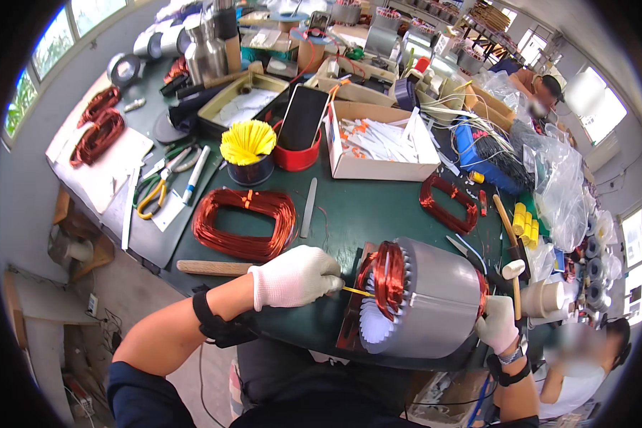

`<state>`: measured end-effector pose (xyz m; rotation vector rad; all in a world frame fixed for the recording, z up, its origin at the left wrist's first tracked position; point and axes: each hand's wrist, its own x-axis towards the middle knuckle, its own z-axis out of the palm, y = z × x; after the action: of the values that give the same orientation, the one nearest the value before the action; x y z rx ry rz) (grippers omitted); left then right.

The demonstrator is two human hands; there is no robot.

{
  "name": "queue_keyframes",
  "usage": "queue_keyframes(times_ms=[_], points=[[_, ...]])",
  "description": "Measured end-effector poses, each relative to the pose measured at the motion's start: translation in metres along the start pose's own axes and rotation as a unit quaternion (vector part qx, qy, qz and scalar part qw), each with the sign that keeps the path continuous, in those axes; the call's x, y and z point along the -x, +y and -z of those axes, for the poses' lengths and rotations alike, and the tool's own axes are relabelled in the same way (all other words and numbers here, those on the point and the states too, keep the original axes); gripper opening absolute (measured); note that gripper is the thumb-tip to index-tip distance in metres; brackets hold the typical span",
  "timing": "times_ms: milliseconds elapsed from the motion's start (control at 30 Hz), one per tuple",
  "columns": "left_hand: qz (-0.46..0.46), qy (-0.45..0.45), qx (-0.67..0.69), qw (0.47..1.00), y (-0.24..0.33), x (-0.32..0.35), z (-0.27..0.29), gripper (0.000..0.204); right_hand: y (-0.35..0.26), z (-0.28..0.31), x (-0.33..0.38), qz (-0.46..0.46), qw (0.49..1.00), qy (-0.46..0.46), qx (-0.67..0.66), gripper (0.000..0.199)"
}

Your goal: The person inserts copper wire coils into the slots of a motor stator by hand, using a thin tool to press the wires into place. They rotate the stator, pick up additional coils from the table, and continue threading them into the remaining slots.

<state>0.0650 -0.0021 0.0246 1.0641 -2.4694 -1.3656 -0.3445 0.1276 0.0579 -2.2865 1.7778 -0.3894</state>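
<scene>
A grey cylindrical motor stator (pixel 442 303) lies on its side at the table's front edge. Copper wire coils (pixel 389 278) bulge from its left end, and white slot liners (pixel 376 324) fan out along the lower slots. My left hand (pixel 297 277), in a white glove, pinches a thin yellow strip (pixel 356 290) whose far end reaches the slots beside the coils. At the stator's right end is my gloved right hand (pixel 497 324), its fingers curled in close by the copper wire there; what they hold, if anything, is hidden.
Bundled copper coils (pixel 244 222) lie behind my left hand, near a wooden stick (pixel 214 267). Farther back are a tin of yellow strips (pixel 248 146), a phone (pixel 303 118) and a carton of white slips (pixel 381 143). A mallet (pixel 512 269) lies right; pliers (pixel 165 178) lie left.
</scene>
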Motion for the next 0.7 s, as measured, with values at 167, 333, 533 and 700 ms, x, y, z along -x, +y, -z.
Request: queue_keyframes(times_ms=[167,333,533,700], points=[[0.04,0.041,0.054,0.997,0.0,0.008,-0.008,0.027,-0.024,0.019,0.008,-0.019,0.999,0.016,0.048,0.032],[0.013,0.047,-0.016,0.999,0.02,-0.013,-0.021,0.03,-0.022,0.019,0.018,-0.028,0.995,0.061,0.076,0.038],[0.113,0.062,-0.039,0.991,0.024,0.011,-0.007,0.042,0.004,0.022,0.025,-0.012,0.997,0.033,0.071,0.038],[0.156,0.056,-0.026,0.986,0.037,0.013,-0.009,0.04,0.0,0.024,0.031,-0.017,0.997,0.064,0.041,0.037]])
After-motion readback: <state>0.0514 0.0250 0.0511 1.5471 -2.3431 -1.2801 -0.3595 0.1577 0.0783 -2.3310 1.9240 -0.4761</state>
